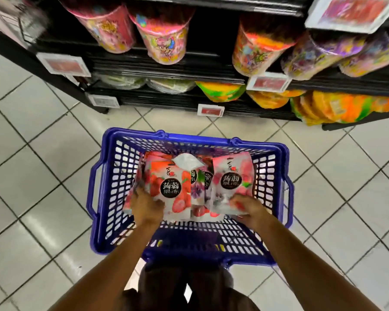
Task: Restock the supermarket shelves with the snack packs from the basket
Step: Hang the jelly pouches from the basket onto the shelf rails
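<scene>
A blue plastic basket (112, 232) stands on the tiled floor in front of me. Inside it lie several pink-and-white snack packs with black round labels. My left hand (147, 208) grips the lower edge of a strawberry snack pack (170, 191) on the basket's left side. On the right side, my right hand (248, 208) grips the bottom of a peach-pink snack pack (230, 176). More packs (200, 178) sit between the two, partly hidden. Both packs are still within the basket.
Black shelves (166, 70) run along the top of the view, with pink and multicoloured tubs (164, 41) above and orange and green bags (337, 106) lower right. Price tags (210, 110) hang on the shelf edges. Grey floor tiles (43, 164) surround the basket.
</scene>
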The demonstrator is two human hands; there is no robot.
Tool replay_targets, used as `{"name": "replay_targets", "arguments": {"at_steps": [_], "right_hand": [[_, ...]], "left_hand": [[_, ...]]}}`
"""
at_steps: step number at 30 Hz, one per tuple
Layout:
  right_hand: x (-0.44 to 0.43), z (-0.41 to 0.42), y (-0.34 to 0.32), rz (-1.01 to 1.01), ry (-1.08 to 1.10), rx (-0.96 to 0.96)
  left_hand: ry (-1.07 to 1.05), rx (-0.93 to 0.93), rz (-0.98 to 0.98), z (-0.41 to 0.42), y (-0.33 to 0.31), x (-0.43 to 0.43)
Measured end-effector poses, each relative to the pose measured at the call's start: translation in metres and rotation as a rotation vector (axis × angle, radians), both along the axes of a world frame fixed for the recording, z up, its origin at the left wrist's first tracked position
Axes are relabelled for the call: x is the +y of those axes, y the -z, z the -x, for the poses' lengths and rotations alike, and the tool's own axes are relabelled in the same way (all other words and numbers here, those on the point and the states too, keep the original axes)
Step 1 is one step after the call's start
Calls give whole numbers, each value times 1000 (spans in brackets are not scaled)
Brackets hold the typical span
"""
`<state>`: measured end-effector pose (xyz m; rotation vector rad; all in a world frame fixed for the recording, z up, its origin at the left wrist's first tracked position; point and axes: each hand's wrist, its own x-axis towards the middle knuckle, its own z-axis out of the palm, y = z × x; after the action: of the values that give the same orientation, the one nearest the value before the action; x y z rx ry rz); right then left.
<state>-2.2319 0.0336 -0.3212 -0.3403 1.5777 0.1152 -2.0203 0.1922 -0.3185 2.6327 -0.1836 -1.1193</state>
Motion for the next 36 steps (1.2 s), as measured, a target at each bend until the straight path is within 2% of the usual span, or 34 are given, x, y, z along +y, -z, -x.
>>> {"name": "replay_targets", "arguments": {"at_steps": [2, 6, 8, 12, 14, 18, 20, 25, 28, 33, 36], "right_hand": [[4, 7, -4, -9, 32, -52], [9, 11, 4, -24, 100, -112], [9, 10, 12, -10, 132, -132], [2, 6, 22, -18, 200, -173], [1, 7, 22, -28, 208, -178], [7, 15, 12, -11, 140, -147], [12, 18, 5, 8, 130, -142], [24, 23, -1, 34, 197, -103], [30, 27, -2, 130, 129, -27], [28, 26, -10, 474, -136, 150], [19, 22, -12, 685, -346, 301]], "left_hand": [[178, -119, 60, 0, -7, -10], [439, -114, 310, -3, 3, -62], [577, -145, 245, -4, 18, -86], [855, -349, -64, 4, 41, -105], [912, -440, -35, 9, 41, -95], [846, -587, 288, 17, 29, -55], [869, -650, 365, 18, 24, -24], [975, -478, 226, 21, 18, 51], [929, -446, 287, 18, 14, 53], [937, -301, 396, 33, -2, -1], [849, -61, 377, 57, 4, -46]]}}
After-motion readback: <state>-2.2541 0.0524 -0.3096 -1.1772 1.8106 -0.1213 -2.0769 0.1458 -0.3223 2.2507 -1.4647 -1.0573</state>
